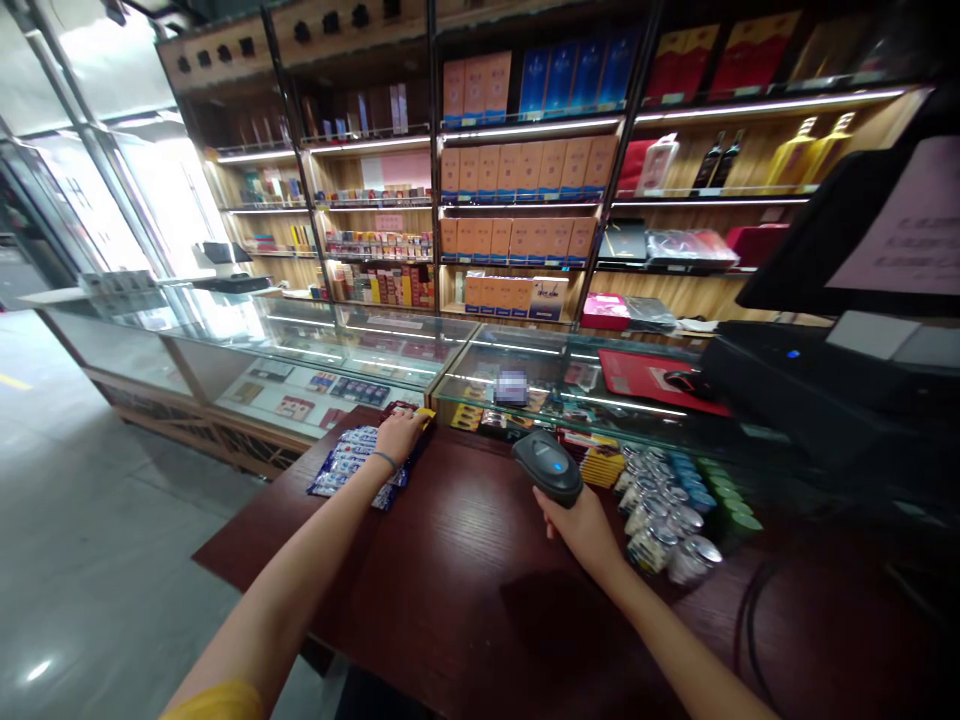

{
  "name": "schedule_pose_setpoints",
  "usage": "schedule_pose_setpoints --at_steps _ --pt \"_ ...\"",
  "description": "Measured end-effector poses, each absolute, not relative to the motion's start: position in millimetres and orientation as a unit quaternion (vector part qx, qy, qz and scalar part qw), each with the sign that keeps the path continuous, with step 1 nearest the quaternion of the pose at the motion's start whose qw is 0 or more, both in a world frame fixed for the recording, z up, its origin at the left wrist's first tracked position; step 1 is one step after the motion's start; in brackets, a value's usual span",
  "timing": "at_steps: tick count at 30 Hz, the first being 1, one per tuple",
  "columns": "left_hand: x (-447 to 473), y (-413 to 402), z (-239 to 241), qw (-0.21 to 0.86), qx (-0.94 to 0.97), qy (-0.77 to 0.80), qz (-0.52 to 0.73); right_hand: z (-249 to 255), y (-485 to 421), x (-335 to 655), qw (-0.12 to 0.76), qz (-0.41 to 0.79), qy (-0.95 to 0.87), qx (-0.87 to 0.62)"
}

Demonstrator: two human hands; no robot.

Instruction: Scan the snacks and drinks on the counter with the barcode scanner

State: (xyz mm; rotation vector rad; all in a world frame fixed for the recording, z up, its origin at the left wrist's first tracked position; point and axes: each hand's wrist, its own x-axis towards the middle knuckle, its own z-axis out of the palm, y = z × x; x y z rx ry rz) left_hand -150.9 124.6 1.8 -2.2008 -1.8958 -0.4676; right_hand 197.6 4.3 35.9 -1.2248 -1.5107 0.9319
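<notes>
My right hand (pixel 576 530) is wrapped round the handle of a black barcode scanner (pixel 547 468) with a small blue light on its top, held above the dark red wooden table. At the table's far left corner, my left hand (pixel 400 437) has its fingers curled over a dark red and yellow packet (pixel 426 415). My palm and wrist partly cover what lies beneath. Beside that wrist are blue-and-white packets (pixel 346 462), spread in an overlapping row. To the right of the scanner stand silver-lidded jars (pixel 651 505) and a stack of yellow packets (pixel 602 465).
Glass display counters (pixel 352 345) run along the far side. A red mat (pixel 652 380) with a black mouse (pixel 684 381) lies on the glass. Green-lidded containers (pixel 731 500) stand behind the jars. A black monitor (pixel 847 230) is at the right, with a cable (pixel 746 625) below. Shelves hold boxes and bottles.
</notes>
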Motion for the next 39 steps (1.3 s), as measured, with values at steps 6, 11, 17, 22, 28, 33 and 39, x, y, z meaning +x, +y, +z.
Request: schedule_pose_setpoints --at_steps 6,11,17,22,28,33,39 --pt "-127.9 105.8 20.5 0.066 -0.723 -0.611 -0.316 48.4 2.9 202.3 0.496 0.371 -0.600 -0.506" --pt "-72.8 91.5 19.6 -0.077 -0.645 -0.523 -0.552 54.5 3.1 208.3 0.521 0.356 -0.596 -0.497" --pt "-2.6 85.7 -17.6 -0.466 -0.268 -0.362 -0.761 50.4 4.4 213.9 0.542 0.358 -0.574 -0.499" --pt "6.4 78.9 -34.5 -0.570 -0.179 -0.284 -0.750 46.7 1.3 208.7 0.507 0.357 -0.596 -0.510" --pt "-5.2 80.8 -39.6 -0.552 -0.187 -0.297 -0.757 38.3 -2.2 199.5 0.384 0.347 -0.652 -0.554" --pt "-9.5 83.6 -39.6 -0.519 -0.223 -0.346 -0.749 34.3 -2.0 200.0 0.368 0.355 -0.667 -0.543" --pt "-9.1 78.8 -30.0 -0.552 -0.195 -0.309 -0.749 38.2 -3.4 202.2 0.331 0.341 -0.685 -0.552"
